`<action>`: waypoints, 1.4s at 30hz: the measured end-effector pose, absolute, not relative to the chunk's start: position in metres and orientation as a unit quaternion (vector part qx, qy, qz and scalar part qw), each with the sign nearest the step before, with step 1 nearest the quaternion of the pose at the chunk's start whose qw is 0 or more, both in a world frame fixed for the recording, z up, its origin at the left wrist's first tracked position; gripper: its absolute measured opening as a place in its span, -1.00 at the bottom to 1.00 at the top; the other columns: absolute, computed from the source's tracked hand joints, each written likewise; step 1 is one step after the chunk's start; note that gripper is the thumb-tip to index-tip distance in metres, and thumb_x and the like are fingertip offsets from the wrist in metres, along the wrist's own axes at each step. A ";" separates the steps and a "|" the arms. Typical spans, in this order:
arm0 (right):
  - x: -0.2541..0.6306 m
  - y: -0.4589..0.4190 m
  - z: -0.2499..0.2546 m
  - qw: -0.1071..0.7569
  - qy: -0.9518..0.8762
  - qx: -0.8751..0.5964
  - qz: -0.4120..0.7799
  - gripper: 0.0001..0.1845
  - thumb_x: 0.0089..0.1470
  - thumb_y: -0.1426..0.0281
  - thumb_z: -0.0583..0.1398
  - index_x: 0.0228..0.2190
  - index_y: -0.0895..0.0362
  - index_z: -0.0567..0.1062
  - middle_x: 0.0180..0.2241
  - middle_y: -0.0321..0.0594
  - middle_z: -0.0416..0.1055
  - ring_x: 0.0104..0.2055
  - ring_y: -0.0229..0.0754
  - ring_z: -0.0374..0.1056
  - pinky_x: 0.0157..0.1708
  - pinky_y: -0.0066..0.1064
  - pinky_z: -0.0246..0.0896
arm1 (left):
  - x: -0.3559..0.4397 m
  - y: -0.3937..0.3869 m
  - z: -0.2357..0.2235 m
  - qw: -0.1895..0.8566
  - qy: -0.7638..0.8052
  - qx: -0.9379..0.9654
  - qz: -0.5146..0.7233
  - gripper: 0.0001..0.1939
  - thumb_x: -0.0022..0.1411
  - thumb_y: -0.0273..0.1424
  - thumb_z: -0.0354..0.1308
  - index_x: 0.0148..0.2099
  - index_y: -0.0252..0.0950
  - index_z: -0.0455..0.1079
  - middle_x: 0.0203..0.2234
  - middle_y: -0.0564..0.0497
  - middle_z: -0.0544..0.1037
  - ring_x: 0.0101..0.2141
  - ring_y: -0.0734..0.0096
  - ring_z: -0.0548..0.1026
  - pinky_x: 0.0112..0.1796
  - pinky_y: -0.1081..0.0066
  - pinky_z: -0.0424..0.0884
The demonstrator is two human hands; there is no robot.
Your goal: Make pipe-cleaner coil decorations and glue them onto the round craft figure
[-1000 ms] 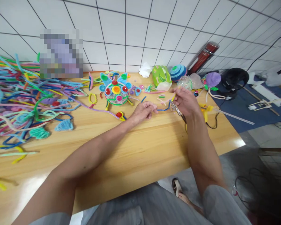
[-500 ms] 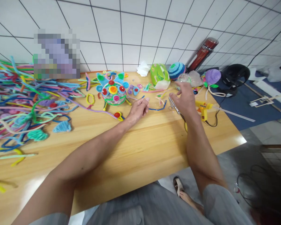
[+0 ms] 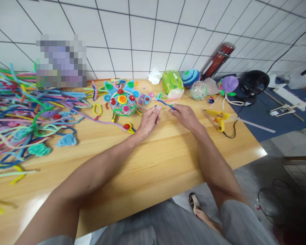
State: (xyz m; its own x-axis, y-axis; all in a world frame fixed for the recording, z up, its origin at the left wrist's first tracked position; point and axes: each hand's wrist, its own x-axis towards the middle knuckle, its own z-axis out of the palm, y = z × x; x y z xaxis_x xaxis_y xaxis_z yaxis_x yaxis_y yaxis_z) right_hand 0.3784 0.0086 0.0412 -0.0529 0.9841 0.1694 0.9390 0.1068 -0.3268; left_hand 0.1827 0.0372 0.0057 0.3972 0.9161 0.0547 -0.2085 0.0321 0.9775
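A short blue pipe cleaner (image 3: 165, 103) runs slantwise just above the table between my hands. My right hand (image 3: 185, 116) is closed, pinching its right end between thumb and fingers. My left hand (image 3: 150, 119) is also closed; a small blue tip pokes out above its fingers, the rest being hidden in the grip. Left of that hand sits a clear ball figure (image 3: 123, 102) with blue pipe-cleaner ears and coiled red, orange and pink discs. A small yellow piece with a red disc (image 3: 128, 127) lies below the figure. Scissors are hidden around my right hand.
Many loose pipe cleaners (image 3: 48, 115) cover the left of the table. A yellow glue gun (image 3: 220, 119) with its cord lies at right. Behind stand a green tissue pack (image 3: 172, 81), a blue coiled ball (image 3: 191, 77), a clear ball (image 3: 199, 90) and a red flask (image 3: 218, 61).
My right hand has come down and left from its open pose above the scissors and closed on the blue pipe cleaner. My left hand has stayed nearly still.
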 end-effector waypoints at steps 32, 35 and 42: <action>0.367 0.001 0.064 0.273 -0.696 -0.638 -0.185 -0.62 0.32 0.43 0.06 0.00 0.05 0.60 -0.08 -0.04 0.48 -0.03 0.03 0.34 0.00 -0.11 0.31 | 0.183 0.020 0.023 0.658 0.228 0.582 0.419 -0.52 0.24 -0.03 0.27 -0.51 -0.28 0.30 -0.54 0.01 0.50 -0.51 0.47 0.47 -0.48 0.48 0.33; 0.372 0.008 0.062 0.270 -0.696 -0.643 -0.172 -0.63 0.32 0.40 0.06 0.00 0.04 0.60 -0.11 -0.05 0.48 -0.03 0.04 0.33 -0.01 -0.12 0.30 | 0.184 0.022 0.023 0.695 0.210 0.544 0.422 -0.56 0.22 -0.13 0.28 -0.54 -0.26 0.24 -0.69 0.12 0.38 -0.65 0.58 0.32 -0.55 0.50 0.26; 0.433 0.025 0.048 0.231 -0.612 -0.746 -0.123 -0.58 0.27 0.38 0.02 -0.07 0.19 0.63 -0.15 0.15 0.48 -0.02 0.18 0.35 0.04 0.09 0.26 | 0.178 0.027 0.026 0.670 0.287 0.523 0.443 -0.60 0.31 -0.34 0.14 -0.57 -0.25 0.16 -0.76 0.17 0.29 -0.69 0.62 0.21 -0.56 0.52 0.14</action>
